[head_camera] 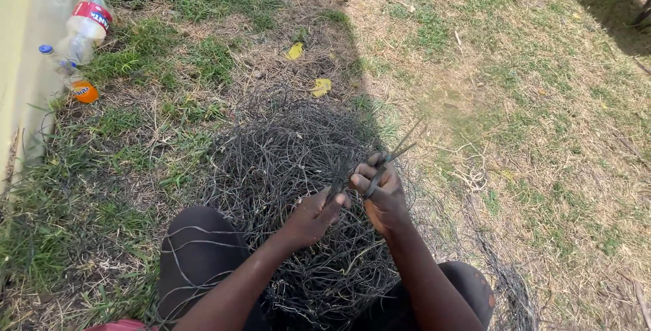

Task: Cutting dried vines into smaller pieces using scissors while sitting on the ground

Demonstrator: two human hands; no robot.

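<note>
A few dark wire strands (400, 146) are gripped in the closed right hand (381, 192), pointing toward one o'clock. The lower ends are pinched by the left hand (313, 217) above the tangled wire heap (285, 161). Separation seems underway; steady pulling is called for.

Single view, head-mounted. It looks steeply down and forward over the person's knees onto a wire heap (291, 168) on the grass (515, 100), close to both hands. A wall (27, 66) borders the frame's left edge.
</note>
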